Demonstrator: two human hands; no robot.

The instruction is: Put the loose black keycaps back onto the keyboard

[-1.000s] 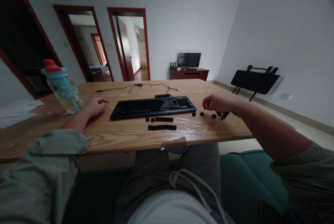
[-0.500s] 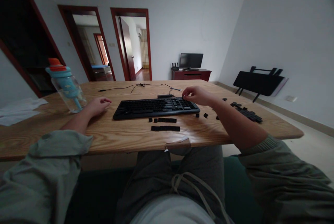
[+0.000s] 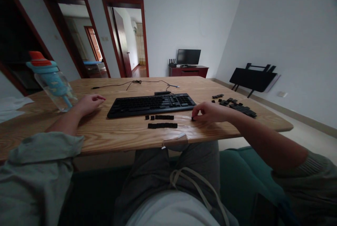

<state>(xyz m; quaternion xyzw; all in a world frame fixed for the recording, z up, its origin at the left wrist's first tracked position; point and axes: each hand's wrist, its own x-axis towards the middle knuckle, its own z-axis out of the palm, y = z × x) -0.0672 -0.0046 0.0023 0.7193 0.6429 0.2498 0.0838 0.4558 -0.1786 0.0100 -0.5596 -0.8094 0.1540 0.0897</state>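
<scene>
My right hand [image 3: 210, 112] is at the table's front right of the keyboard, thumb and fingertips pinched on a small black keycap [image 3: 192, 118] at the tabletop. The black keyboard [image 3: 147, 103] lies just left of it. Two rows of loose keycaps, a nearer row [image 3: 162, 126] and a farther row [image 3: 164, 117], lie in front of the keyboard. To the left of the keyboard my left hand [image 3: 89, 105] rests on the table, empty, with its fingers stretched out. Beyond my right hand a pile of keycaps [image 3: 242, 109] is spread over the table's right side.
A clear bottle [image 3: 56, 87] with a blue and orange top stands behind my left forearm. White paper [image 3: 13, 106] lies at the far left. A black cable [image 3: 113, 85] runs behind the keyboard. The wooden table [image 3: 118, 138] has its front edge above my lap.
My right hand has come from the keyboard's right end toward me, down to the tabletop, pinching a keycap there. My left hand keeps its place; the view has shifted slightly.
</scene>
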